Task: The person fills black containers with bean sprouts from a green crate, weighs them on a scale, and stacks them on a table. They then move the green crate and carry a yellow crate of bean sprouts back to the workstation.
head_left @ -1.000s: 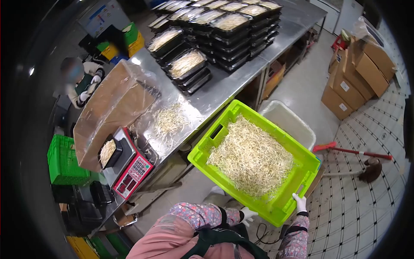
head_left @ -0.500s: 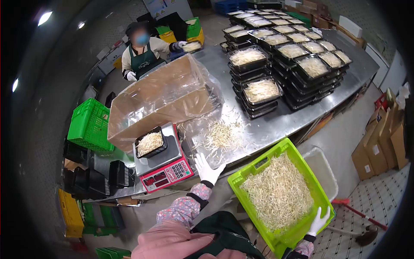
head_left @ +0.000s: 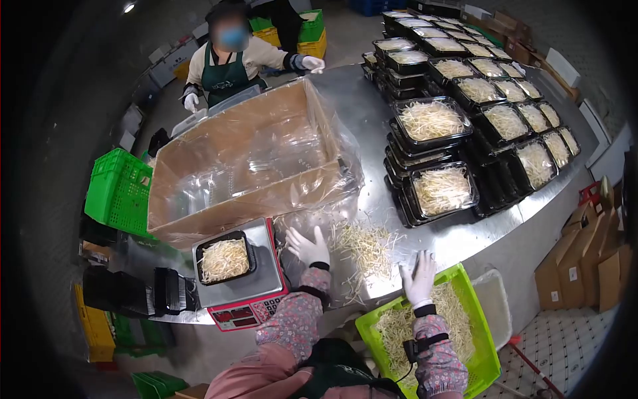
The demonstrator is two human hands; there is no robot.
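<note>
My left hand [head_left: 308,247], in a white glove, is over the metal table with its fingers spread and nothing in it. It lies between the red scale [head_left: 234,315] and a loose heap of bean sprouts [head_left: 365,251]. On the scale's plate rests a black tray of bean sprouts [head_left: 224,259]. My right hand [head_left: 420,278], also gloved, has its fingers stretched out near the table's front edge, right of the heap. Below it stands a lime-green crate [head_left: 488,346] filled with bean sprouts [head_left: 458,332], partly covered by my right forearm.
A cardboard box [head_left: 179,186] lined with clear plastic stands behind the scale. Stacked black trays of sprouts [head_left: 444,189] fill the table's right side. A co-worker [head_left: 229,73] stands across the table. Empty black trays [head_left: 169,290] and a green basket [head_left: 119,189] are at left.
My right hand has moved from the crate's right rim up to the table's edge. My left hand has shifted slightly up and left. The co-worker's hand has left a tray at the far edge.
</note>
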